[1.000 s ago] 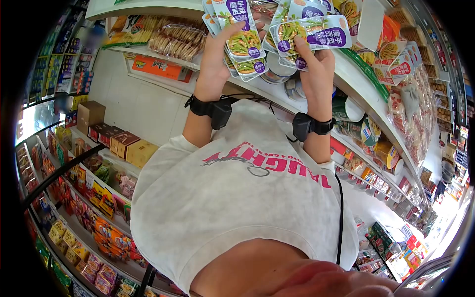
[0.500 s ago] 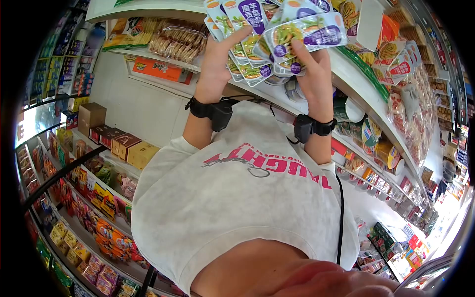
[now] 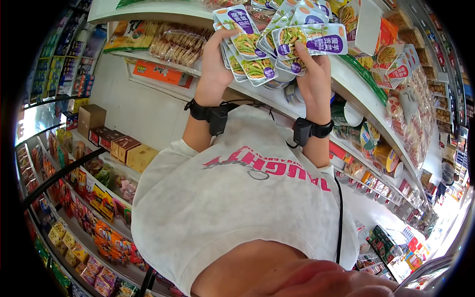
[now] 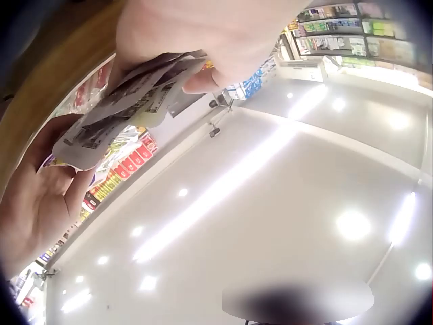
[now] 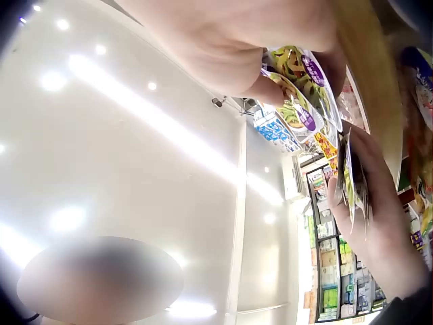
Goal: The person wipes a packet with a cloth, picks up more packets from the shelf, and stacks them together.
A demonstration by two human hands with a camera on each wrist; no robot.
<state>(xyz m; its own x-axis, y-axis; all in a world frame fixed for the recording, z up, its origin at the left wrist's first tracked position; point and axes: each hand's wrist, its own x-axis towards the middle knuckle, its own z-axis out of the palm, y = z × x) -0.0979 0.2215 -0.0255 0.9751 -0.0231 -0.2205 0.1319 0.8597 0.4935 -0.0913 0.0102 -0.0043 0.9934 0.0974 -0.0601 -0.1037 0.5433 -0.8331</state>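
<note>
My left hand (image 3: 216, 64) grips a fan of several small snack packets (image 3: 246, 45), silver-white with a purple label and a picture of green vegetable strips. My right hand (image 3: 316, 81) pinches a second fan, its thumb lying across a front packet (image 3: 321, 39) turned sideways. The two fans overlap between the hands in the head view. Grey printed packet backs (image 4: 128, 112) show in the left wrist view below the left palm. In the right wrist view, picture-side packets (image 5: 298, 88) stick out under the right hand, while other fingers are hidden behind the packets.
Just beyond the hands runs a white shelf (image 3: 163, 11). Clear-wrapped biscuits (image 3: 179, 43) sit at its left, a white open display box (image 3: 366, 29) at its right. Tins (image 3: 294, 93) and cup containers (image 3: 346, 111) stand below. Snack racks (image 3: 99, 198) line the left side.
The packets in my left hand have shifted and spread into a different fan, set slightly lower. My right hand's front packet tilted, then levelled out again. Both hands have kept hold of their packets.
</note>
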